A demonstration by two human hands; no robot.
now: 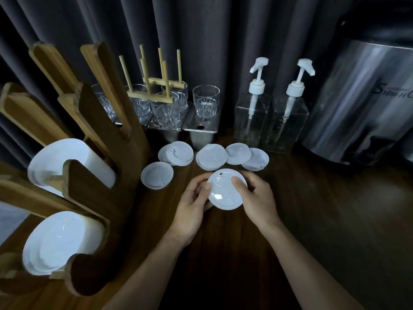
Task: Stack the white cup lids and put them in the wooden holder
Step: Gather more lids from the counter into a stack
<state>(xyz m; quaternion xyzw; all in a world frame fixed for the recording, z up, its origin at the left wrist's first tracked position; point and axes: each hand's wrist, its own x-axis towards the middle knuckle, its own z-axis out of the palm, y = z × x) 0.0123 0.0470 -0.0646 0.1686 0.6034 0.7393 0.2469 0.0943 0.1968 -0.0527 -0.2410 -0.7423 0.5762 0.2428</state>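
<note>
Both my hands hold one white cup lid (224, 193) above the dark wooden table, in the middle of the view. My left hand (192, 202) grips its left rim, thumb on top. My right hand (254, 198) grips the right rim, thumb pressed on the lid's top. Several loose white lids (176, 153) (212, 157) (238, 153) (257, 159) lie in a row just beyond my hands, and a single one (157, 178) lies to the left. The wooden holder (93, 198) stands at the left, with stacked lids in its upper slot (67, 162) and lower slot (60, 240).
Clear glasses (205, 101) on steel trays and a wooden peg rack (154, 88) stand at the back. Two clear pump bottles (252, 117) (288, 119) sit right of them. A large steel urn (362, 104) fills the right. Dark curtain behind.
</note>
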